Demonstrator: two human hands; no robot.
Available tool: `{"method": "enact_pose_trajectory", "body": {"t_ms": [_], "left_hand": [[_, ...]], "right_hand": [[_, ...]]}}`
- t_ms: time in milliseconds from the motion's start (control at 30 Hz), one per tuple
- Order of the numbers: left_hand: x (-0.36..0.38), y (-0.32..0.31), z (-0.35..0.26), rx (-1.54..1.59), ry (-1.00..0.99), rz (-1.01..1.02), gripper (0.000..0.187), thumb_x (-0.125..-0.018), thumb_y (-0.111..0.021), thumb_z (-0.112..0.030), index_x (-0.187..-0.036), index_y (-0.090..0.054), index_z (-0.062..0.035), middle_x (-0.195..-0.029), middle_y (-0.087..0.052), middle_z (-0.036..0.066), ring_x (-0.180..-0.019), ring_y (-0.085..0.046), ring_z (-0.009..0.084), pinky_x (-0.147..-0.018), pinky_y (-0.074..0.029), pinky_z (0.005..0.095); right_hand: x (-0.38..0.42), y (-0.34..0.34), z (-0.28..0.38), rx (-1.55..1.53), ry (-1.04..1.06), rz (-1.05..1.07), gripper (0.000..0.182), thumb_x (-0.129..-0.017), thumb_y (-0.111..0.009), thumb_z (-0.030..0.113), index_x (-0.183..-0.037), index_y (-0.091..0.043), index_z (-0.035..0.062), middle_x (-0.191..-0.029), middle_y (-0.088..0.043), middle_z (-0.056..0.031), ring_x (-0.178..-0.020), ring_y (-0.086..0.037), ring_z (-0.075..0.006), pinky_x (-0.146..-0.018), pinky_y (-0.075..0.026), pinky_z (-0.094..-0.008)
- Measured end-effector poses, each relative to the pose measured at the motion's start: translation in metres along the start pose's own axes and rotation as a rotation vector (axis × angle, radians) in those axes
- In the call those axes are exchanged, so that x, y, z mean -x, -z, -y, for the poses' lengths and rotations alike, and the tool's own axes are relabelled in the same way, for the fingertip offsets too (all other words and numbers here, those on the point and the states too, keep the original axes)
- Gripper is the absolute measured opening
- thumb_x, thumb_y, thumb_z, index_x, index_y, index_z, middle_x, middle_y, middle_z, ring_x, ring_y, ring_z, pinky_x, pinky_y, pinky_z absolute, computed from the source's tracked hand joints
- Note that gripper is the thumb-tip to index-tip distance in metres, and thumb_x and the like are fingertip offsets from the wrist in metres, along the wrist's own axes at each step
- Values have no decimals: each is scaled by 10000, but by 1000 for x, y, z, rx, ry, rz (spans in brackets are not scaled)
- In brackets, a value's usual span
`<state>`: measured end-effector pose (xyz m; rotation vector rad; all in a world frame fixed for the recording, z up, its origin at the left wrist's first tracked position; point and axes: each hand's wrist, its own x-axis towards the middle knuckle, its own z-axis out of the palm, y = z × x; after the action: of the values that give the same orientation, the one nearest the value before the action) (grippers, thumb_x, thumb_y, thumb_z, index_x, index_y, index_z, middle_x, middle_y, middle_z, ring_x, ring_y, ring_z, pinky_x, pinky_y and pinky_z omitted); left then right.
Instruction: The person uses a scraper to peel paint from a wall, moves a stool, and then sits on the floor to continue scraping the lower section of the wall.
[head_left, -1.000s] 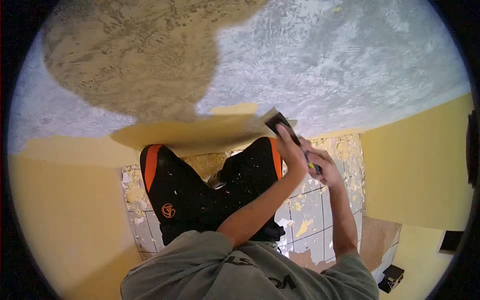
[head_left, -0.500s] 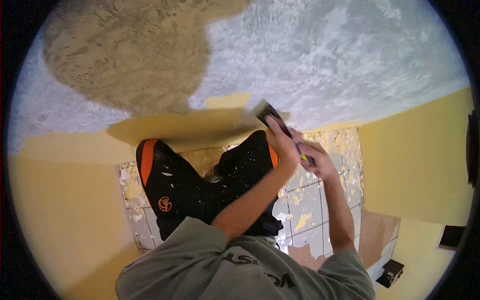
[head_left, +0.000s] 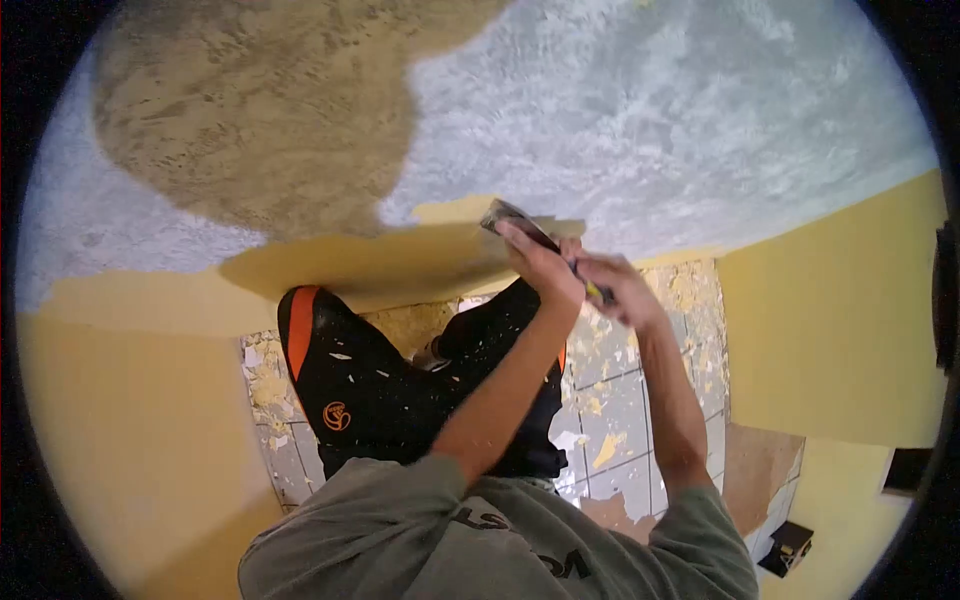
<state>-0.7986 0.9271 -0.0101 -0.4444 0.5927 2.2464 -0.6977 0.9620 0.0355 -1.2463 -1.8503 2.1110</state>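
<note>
Hands (head_left: 580,275), two, on one scraper (head_left: 512,222)

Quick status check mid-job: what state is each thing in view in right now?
Scraper: gripped in both hands, blade against the wall's yellow paint edge.
Left hand: closed on the scraper near the blade.
Right hand: closed on the handle end.
Wall: mostly stripped to grey and tan; yellow paint remains lower down.
Tiled floor: littered with paint flakes.
</note>
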Motion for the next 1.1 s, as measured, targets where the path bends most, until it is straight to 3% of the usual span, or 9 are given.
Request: {"method": "enact_pose_trajectory", "body": {"t_ms": [33, 133, 200, 333, 433, 667, 767, 967, 1100], "left_hand": [[9, -12, -3, -6, -108, -36, 484, -882, -383, -563, -754, -326, -99, -514, -314, 14, -373, -343, 139, -385, -359, 271], [31, -6, 10, -159, -68, -129, 492, -882, -382, -563, -731, -322, -98, -481, -318, 16, -359, -354, 141, -377, -355, 275], [59, -15, 19, -202, 18, -24, 490, -882, -389, -563, -856, -433, -76, -652, -433, 20, -465, -418, 137, -435, -388, 272], [0, -12, -17, -79, -212, -104, 499, -905, -328, -551, -718, -343, -89, -521, -382, 31, -385, -386, 147, -371, -333, 262], [-2, 6, -39, -30, -88, -152, 486, -906, -334, -545, -735, -355, -90, -532, -382, 27, -396, -383, 146, -368, -324, 261], [75, -5, 33, -210, 13, 70, 432, -911, -369, -509, -770, -353, -101, -491, -401, 32, -383, -440, 149, -359, -364, 269], [34, -12, 1, -305, 103, -128, 462, -906, -362, -529, -728, -347, -103, -484, -322, 2, -388, -386, 136, -364, -335, 264], [54, -7, 3, -244, -60, 26, 440, -917, -374, -497, -755, -356, -89, -498, -373, 20, -376, -386, 132, -361, -327, 276], [26, -7, -5, -234, 54, -49, 454, -891, -361, -557, -890, -398, -104, -523, -376, 19, -403, -411, 163, -412, -378, 305]], "right_hand": [[4, -5, -10, -79, -23, -2, 383, -845, -521, 241, -1165, -553, 33, -602, -514, 8, -363, -318, -31, -322, -213, -193], [32, 13, -27, -219, -30, 47, 396, -846, -519, 230, -1188, -534, 31, -600, -517, 3, -363, -321, -31, -324, -221, -192], [37, 15, -23, -285, 13, 98, 405, -845, -519, 222, -1200, -524, 29, -601, -518, 1, -362, -321, -32, -325, -225, -191], [-5, -18, 9, -63, 62, 70, 350, -836, -541, 234, -1116, -579, 26, -622, -512, 8, -405, -344, -29, -340, -213, -189], [-10, -39, 8, -75, 47, 188, 317, -835, -552, 245, -1051, -607, 20, -606, -496, 16, -401, -335, -33, -340, -208, -198], [76, 21, -37, -397, 1, 16, 445, -864, -489, 200, -1278, -434, 47, -639, -488, -14, -416, -334, -40, -317, -196, -164], [32, -5, -14, -325, -1, -40, 430, -859, -503, 205, -1258, -460, 50, -636, -480, -3, -426, -341, -36, -309, -196, -163], [51, -8, -28, -410, 4, 11, 402, -857, -515, 234, -1216, -506, 54, -594, -468, 1, -380, -323, -30, -304, -192, -162], [29, -6, 8, -218, -4, 6, 354, -856, -527, 261, -1149, -554, 64, -571, -462, -9, -348, -286, -28, -300, -166, -178]]}}
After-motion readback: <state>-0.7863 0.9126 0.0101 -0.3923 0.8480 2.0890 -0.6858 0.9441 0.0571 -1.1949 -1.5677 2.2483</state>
